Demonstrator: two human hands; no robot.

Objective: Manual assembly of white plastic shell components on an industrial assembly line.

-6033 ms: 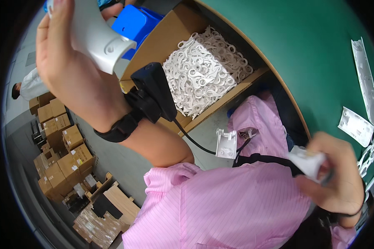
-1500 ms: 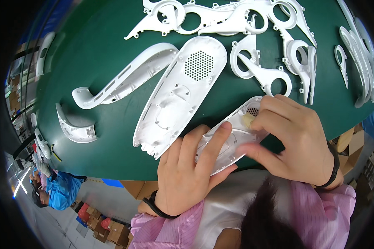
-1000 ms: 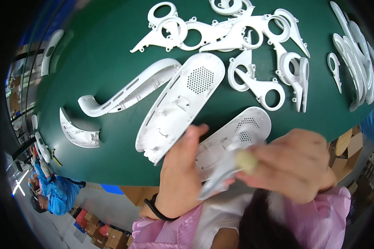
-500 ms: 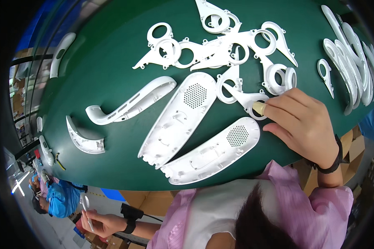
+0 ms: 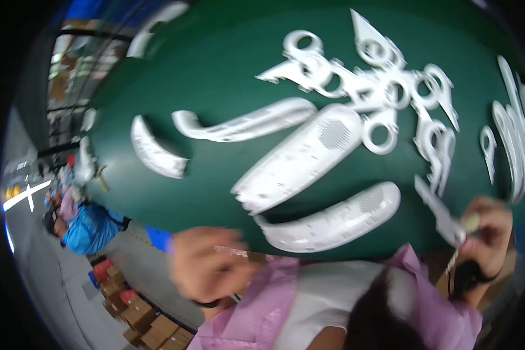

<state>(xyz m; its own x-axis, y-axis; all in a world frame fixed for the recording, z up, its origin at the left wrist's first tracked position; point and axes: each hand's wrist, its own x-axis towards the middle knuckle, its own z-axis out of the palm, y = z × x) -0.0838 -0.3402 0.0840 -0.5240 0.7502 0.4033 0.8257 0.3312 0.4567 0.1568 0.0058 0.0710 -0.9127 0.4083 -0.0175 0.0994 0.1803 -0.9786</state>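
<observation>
My right hand (image 5: 487, 233) is closed on a white plastic part with a pointed tail (image 5: 440, 213), held at the table's front right edge. A pale cover sits on one of its fingertips. My left hand (image 5: 213, 262) is smeared by motion near the front edge; whether it holds anything does not show. Before me lie two long white shells with perforated ends, one (image 5: 300, 157) behind the other (image 5: 332, 219). Farther back, several white ring-shaped parts with pointed tails (image 5: 385, 87) are heaped together.
A long curved white piece (image 5: 251, 119) and a short curved one (image 5: 154, 149) rest on the green table (image 5: 198, 192) at left. Several white shells (image 5: 510, 146) stand along the right edge, beside a small ring part (image 5: 487, 151). A person in blue (image 5: 93, 227) and cardboard boxes (image 5: 137, 312) are at lower left.
My right hand has taken hold of a tailed ring part and drawn it toward me, off the pile. My left hand has swung up and right to the table edge. The view has shifted.
</observation>
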